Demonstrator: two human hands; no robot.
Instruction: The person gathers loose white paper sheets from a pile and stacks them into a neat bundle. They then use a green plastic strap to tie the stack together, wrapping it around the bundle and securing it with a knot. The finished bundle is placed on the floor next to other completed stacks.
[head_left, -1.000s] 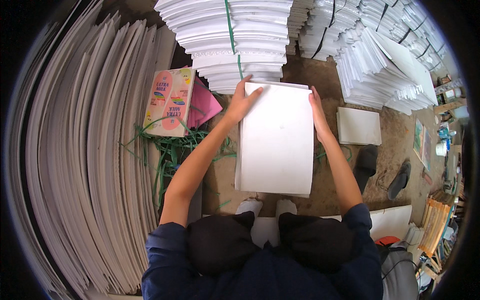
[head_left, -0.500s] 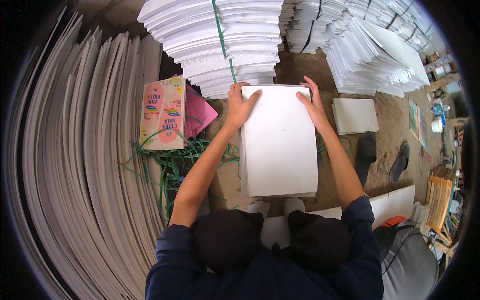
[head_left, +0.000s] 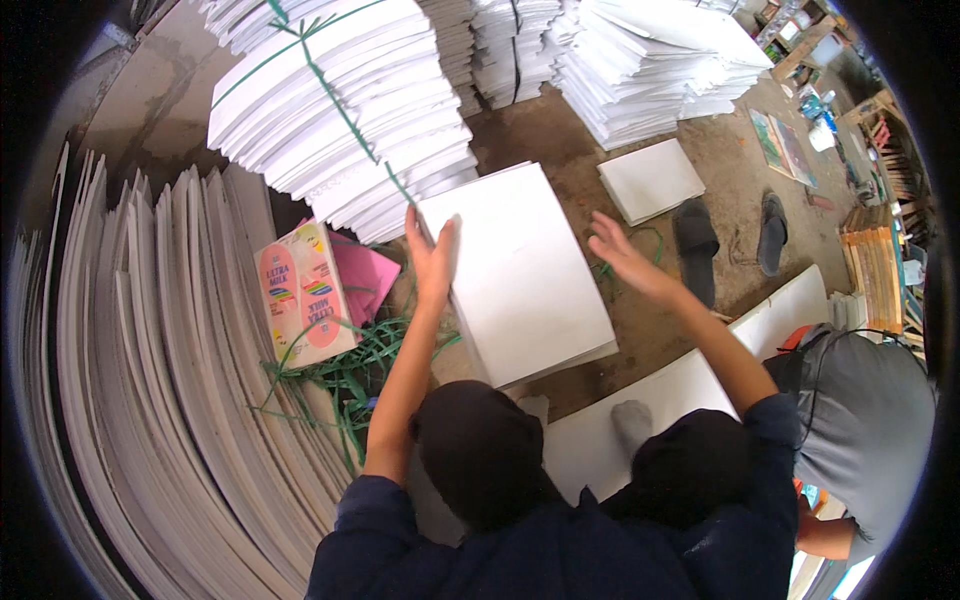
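A thick stack of white sheets lies slanted on the floor before my knees, its top sheet blank. My left hand holds its left edge, thumb over the top sheet and fingers along the side. Just off the stack's right side, my right hand is open in the air with fingers apart and nothing in them. A tall stack of white sheets bound with green strap stands beyond my left hand. Left of my forearm are a printed pink-and-cream carton sheet, pink sheets and tangled green strapping.
Large upright boards line the left side. A small white stack and dark sandals lie to the right. Taller paper stacks stand behind. A person in grey bends at the lower right, beside a long white board.
My right hand has let go of the stack and moved off its right side. My left hand has slid nearer along the left edge. The view has turned, so the stack appears slanted.
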